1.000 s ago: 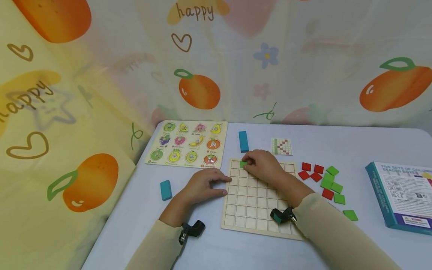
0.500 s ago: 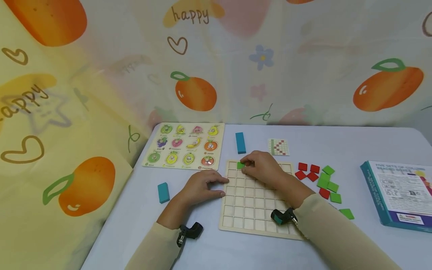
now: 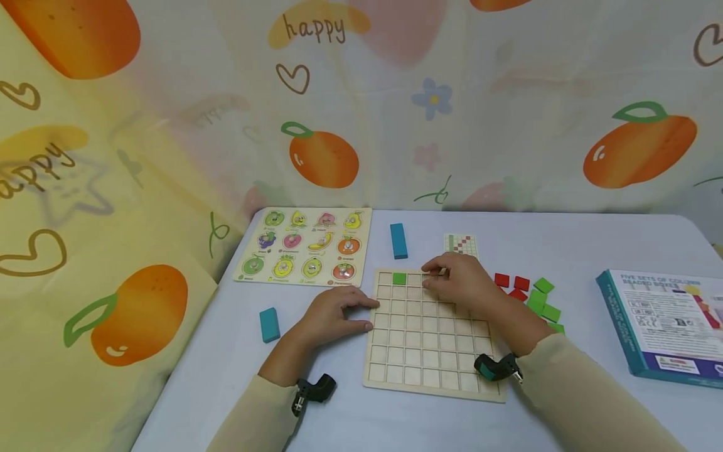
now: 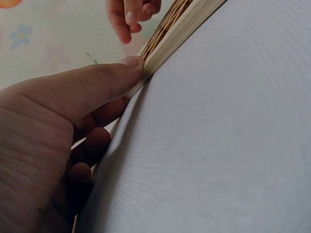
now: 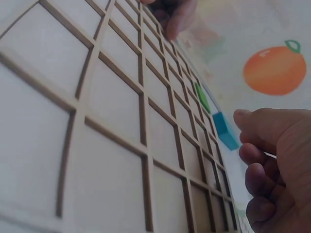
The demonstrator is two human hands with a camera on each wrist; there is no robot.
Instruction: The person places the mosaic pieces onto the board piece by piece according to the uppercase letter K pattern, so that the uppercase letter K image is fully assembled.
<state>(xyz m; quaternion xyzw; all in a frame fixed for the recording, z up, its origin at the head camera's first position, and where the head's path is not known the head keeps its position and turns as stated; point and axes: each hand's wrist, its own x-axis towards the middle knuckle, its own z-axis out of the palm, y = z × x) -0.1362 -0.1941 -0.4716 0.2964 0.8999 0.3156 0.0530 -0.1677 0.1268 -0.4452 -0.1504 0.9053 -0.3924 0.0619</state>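
The right hand has just released the flat green square tile, now filling an eleven o'clock cell of the pale wooden grid board; the left hand, fingers relaxed, touches nine.

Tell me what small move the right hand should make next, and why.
Probably the right hand should reach for the loose green square tiles: it seems to hold nothing, and only one green square tile shows in the pale wooden grid board.

Grid board, tiles, box on table
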